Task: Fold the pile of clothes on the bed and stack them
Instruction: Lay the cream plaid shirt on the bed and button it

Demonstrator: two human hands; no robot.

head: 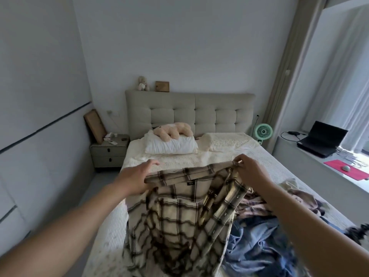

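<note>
Plaid shirt point(179, 212) hangs lengthwise, top edge toward headboard point(189, 110), both hands gripping.

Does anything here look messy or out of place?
Only the unfolded clothes heaped on the bed's right side. The left hand and right hand hold up a plaid shirt. A board leans crookedly behind the nightstand.

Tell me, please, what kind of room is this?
Most likely a home bedroom: a bed with a padded headboard and a pillow, and a nightstand beside it. Both hands hold up a plaid shirt over the bed.
</note>
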